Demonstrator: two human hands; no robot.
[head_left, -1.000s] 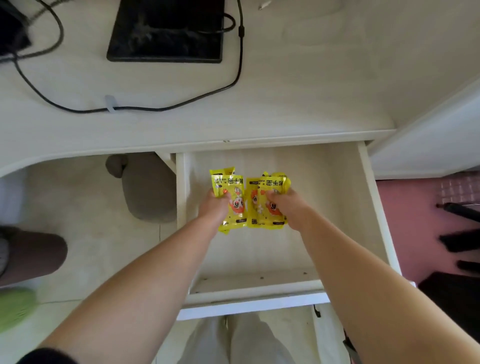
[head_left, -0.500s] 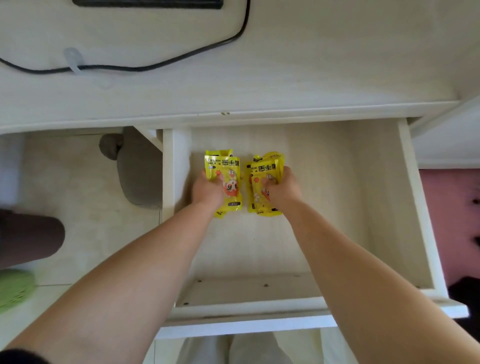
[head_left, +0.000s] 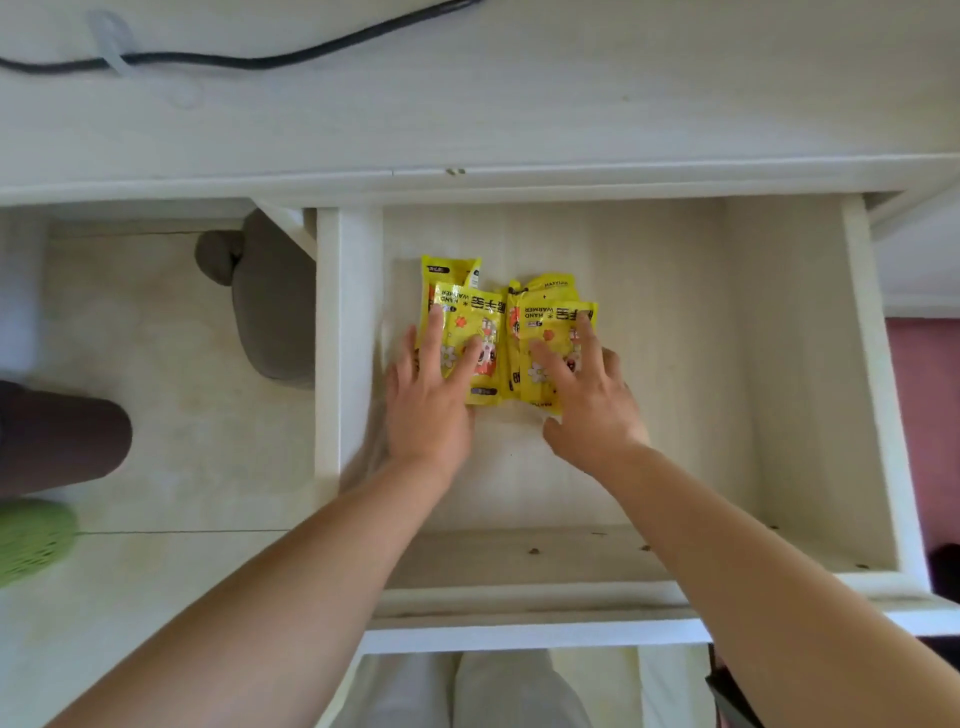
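Observation:
Two small stacks of yellow hand-warmer packets lie side by side on the floor of an open white drawer (head_left: 800, 364). My left hand (head_left: 431, 395) rests with straight, spread fingers on the left stack (head_left: 467, 312). My right hand (head_left: 587, 400) lies flat in the same way on the right stack (head_left: 550, 312). Neither hand curls round a packet. The lower parts of both stacks are hidden under my fingers.
The drawer sticks out from under a white desk top (head_left: 519, 104) with a black cable (head_left: 260, 57) on it. Left of the drawer a grey padded seat (head_left: 275, 312) stands on the pale floor. A green slipper (head_left: 31, 540) is at the far left.
Both hands have let go of the packets, which now lie on the drawer floor, and the fingers have straightened out flat on top. The camera has moved closer to the drawer.

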